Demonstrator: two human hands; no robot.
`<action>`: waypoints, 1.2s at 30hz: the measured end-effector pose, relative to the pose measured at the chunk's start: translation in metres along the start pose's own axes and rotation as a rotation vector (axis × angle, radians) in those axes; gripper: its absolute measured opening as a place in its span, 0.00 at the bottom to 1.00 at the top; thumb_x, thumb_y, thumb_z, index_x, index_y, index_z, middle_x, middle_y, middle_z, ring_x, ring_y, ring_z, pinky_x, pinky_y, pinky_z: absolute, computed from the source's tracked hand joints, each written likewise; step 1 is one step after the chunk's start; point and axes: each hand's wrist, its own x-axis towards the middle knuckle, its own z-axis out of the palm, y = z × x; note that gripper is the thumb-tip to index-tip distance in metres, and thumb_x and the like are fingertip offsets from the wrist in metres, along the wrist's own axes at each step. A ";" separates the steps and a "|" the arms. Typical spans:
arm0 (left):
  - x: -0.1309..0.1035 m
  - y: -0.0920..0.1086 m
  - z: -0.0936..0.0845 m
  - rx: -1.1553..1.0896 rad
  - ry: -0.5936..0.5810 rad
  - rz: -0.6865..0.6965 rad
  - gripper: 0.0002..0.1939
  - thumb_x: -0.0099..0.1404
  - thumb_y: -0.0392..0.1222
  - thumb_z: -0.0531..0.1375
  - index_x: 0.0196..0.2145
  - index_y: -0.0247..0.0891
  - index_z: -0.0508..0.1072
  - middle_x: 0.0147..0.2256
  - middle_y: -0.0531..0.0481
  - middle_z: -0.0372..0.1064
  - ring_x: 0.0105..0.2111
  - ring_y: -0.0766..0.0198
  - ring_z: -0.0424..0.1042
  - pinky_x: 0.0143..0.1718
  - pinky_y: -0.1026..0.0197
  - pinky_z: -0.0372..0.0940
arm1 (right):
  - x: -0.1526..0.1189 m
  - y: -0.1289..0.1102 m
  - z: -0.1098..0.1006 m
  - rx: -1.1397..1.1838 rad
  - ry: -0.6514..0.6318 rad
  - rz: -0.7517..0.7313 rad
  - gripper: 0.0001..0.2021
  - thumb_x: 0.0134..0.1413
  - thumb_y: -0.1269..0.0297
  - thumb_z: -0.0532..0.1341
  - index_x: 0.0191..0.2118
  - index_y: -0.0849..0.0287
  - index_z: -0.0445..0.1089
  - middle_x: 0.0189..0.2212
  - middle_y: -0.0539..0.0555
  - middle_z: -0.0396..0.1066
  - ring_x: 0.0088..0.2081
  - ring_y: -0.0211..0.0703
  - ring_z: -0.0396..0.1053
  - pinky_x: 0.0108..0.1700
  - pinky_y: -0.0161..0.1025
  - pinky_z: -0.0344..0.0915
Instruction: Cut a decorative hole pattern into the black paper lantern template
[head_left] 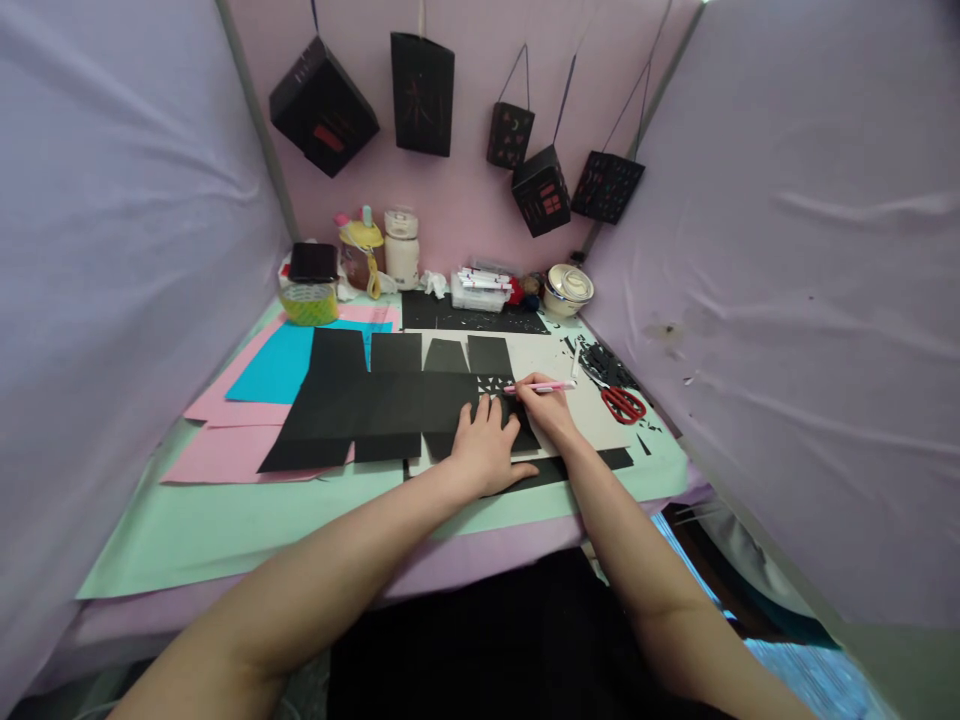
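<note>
Head view: tabbed black card [394,430] under the hands on the table [225,540], long axis left to right, most of it leftward of them. Left hand [486,445] flat, fingers spread on it; right hand [546,404], apart and nearer the small cut-outs [491,384], pinches a pink pen-shaped tool [551,386]. Card matte, slit into flaps [396,352] along both long edges.

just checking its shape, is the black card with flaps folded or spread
Spread: the black card lies out flat, its flaps pointing outward.
</note>
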 end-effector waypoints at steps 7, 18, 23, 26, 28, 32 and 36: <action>0.002 0.000 0.006 -0.007 -0.053 -0.017 0.48 0.60 0.73 0.46 0.66 0.34 0.55 0.67 0.31 0.41 0.67 0.34 0.36 0.62 0.33 0.34 | -0.001 -0.001 0.000 -0.006 0.006 0.011 0.07 0.45 0.63 0.58 0.22 0.58 0.68 0.25 0.49 0.72 0.32 0.41 0.68 0.38 0.37 0.62; 0.001 0.001 0.005 -0.004 -0.052 -0.010 0.48 0.61 0.73 0.46 0.66 0.33 0.54 0.67 0.29 0.41 0.67 0.33 0.37 0.62 0.32 0.34 | 0.000 -0.001 0.002 -0.013 -0.001 0.001 0.07 0.45 0.63 0.57 0.22 0.57 0.69 0.26 0.51 0.73 0.33 0.42 0.69 0.38 0.37 0.63; 0.001 0.001 0.004 -0.010 -0.056 -0.011 0.48 0.61 0.72 0.46 0.66 0.33 0.54 0.67 0.30 0.41 0.67 0.33 0.36 0.62 0.32 0.34 | 0.000 0.000 0.002 -0.016 -0.005 0.002 0.07 0.45 0.63 0.57 0.23 0.57 0.69 0.25 0.51 0.73 0.33 0.42 0.70 0.38 0.37 0.63; 0.001 0.002 0.004 -0.018 -0.053 -0.015 0.47 0.61 0.71 0.48 0.66 0.34 0.54 0.68 0.31 0.41 0.67 0.34 0.36 0.62 0.32 0.33 | 0.000 0.000 0.002 -0.023 -0.006 -0.001 0.07 0.45 0.62 0.57 0.23 0.57 0.69 0.26 0.50 0.73 0.33 0.42 0.70 0.37 0.37 0.63; 0.001 0.002 0.005 -0.020 -0.054 -0.015 0.46 0.61 0.71 0.49 0.66 0.35 0.54 0.68 0.32 0.41 0.67 0.34 0.36 0.62 0.32 0.33 | 0.000 -0.001 0.002 -0.023 -0.010 -0.007 0.07 0.45 0.63 0.57 0.23 0.57 0.69 0.26 0.50 0.73 0.33 0.42 0.70 0.38 0.37 0.63; 0.001 0.001 0.004 -0.013 -0.054 -0.012 0.46 0.61 0.71 0.48 0.66 0.34 0.54 0.67 0.31 0.41 0.67 0.34 0.36 0.62 0.32 0.34 | -0.001 -0.002 0.002 -0.023 -0.011 -0.003 0.07 0.45 0.63 0.57 0.22 0.57 0.68 0.25 0.50 0.73 0.33 0.41 0.69 0.37 0.37 0.63; 0.000 0.000 0.002 -0.013 -0.035 -0.012 0.47 0.60 0.72 0.48 0.65 0.34 0.56 0.67 0.30 0.42 0.66 0.35 0.38 0.62 0.34 0.35 | -0.002 -0.004 0.003 -0.026 -0.004 0.008 0.07 0.45 0.62 0.58 0.22 0.58 0.69 0.25 0.51 0.72 0.32 0.42 0.69 0.36 0.36 0.62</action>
